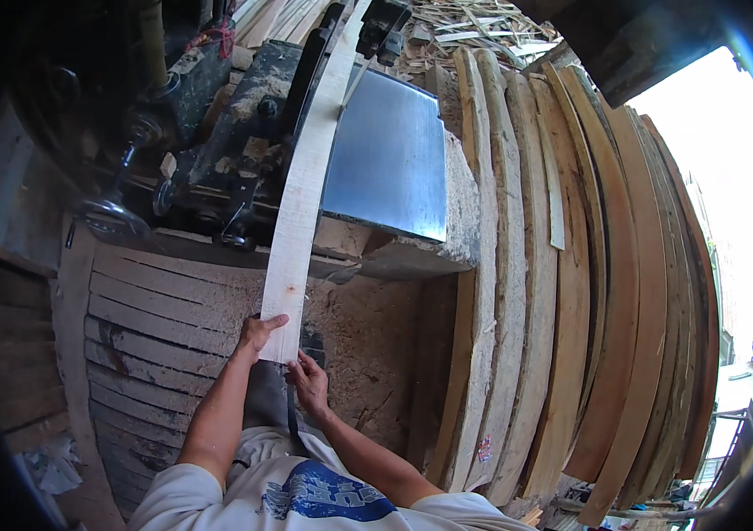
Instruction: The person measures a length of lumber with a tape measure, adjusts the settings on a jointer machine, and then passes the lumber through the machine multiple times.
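Note:
A long pale wooden board (295, 230) runs from my body across the shiny steel table (385, 159) of a saw machine. My left hand (261, 334) grips the board's left edge close to its near end, thumb on top and fingers underneath. At the near right corner, my right hand (309, 384) holds the board's end with its fingertips; part of these fingers is hidden. The board's far part lies along a dark upright fence (305, 75) and passes beside a black guide block (383, 31).
Left of the board stand the machine's dusty body and a handwheel (115, 217). Several long planks (562, 292) lean in a row to the right. Sawdust covers the slatted wooden floor (150, 323). Offcuts (474, 26) are piled beyond the table.

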